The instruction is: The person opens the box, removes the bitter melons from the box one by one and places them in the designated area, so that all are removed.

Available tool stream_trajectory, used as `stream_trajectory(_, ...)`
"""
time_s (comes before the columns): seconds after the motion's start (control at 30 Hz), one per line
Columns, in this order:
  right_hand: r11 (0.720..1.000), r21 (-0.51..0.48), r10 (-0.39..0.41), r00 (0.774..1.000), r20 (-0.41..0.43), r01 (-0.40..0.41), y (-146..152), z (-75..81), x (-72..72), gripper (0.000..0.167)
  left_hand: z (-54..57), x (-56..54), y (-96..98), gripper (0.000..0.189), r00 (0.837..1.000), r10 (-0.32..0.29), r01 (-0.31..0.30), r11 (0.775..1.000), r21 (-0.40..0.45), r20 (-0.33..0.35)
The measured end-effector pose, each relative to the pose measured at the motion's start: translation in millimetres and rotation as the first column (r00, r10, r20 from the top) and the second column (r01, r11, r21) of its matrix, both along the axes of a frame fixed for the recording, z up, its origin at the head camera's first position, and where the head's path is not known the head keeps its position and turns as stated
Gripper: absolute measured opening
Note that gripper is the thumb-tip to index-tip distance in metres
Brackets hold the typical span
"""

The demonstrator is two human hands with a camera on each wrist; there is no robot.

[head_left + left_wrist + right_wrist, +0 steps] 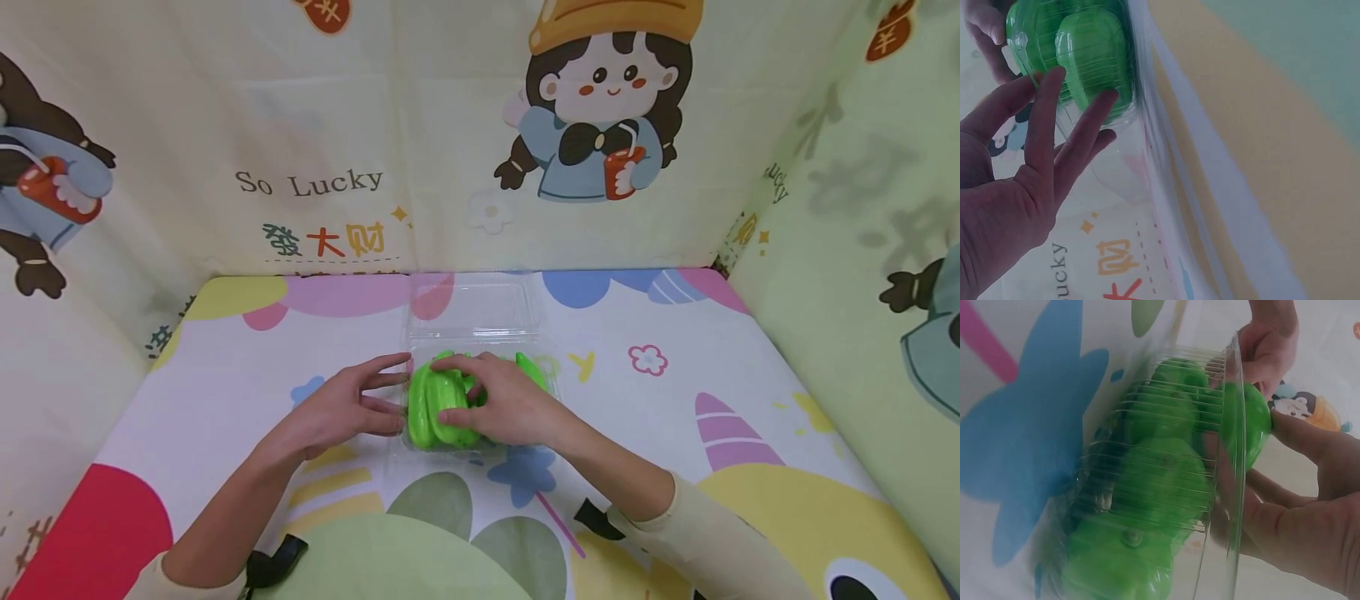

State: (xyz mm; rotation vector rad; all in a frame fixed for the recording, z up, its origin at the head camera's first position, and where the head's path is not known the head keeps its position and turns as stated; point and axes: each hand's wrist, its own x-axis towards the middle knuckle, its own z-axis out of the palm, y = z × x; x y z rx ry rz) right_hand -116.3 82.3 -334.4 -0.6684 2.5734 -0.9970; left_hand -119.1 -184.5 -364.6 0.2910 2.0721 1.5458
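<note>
Right hand (510,402) grips one of the green peppers (448,400) in a clear box (480,337), left hand (345,407) spread.

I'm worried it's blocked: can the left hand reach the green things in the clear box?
Probably yes, from above: the lid is folded back. Sideways, the clear box wall blocks the left hand from the green things, and the right hand partly crowds the top.

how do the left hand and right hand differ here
The left hand has its fingers spread and grips nothing; the right hand grips a green pepper between thumb and fingers. The left hand is beside the clear box, at its left side, while the right hand reaches over it. Both are bare.
</note>
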Motion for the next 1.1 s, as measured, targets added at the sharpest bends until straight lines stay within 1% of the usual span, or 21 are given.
stream_trajectory(0.1,1.0,-0.008,-0.012,1.0,0.011,0.012,0,0.2,-0.4,0.062,-0.3,-0.6,0.2,0.091,1.0,-0.001,0.001,1.0,-0.003,-0.004)
stream_trajectory(0.37,0.999,-0.031,-0.016,1.0,0.009,0.016,3,1.5,-1.0,0.061,-0.9,-1.4,0.6,0.092,1.0,0.001,-0.001,1.0,0.002,-0.009)
stream_trajectory(0.57,0.997,-0.066,-0.035,0.999,0.027,0.036,9,4.3,-1.8,0.059,-1.3,-0.5,-0.3,0.092,1.0,0.004,-0.004,1.0,-0.01,-0.011)
stream_trajectory(0.8,0.992,-0.106,-0.069,0.997,0.03,0.072,23,5.5,-4.3,0.059,-1.9,-0.4,0.1,0.091,1.0,0.014,-0.014,1.0,-0.026,-0.024)
stream_trajectory(1.1,0.982,-0.15,-0.106,0.993,0.054,0.113,44,3.2,-9.9,0.058,-1.3,0.7,1.3,0.09,0.999,0.031,-0.032,0.999,-0.037,-0.016)
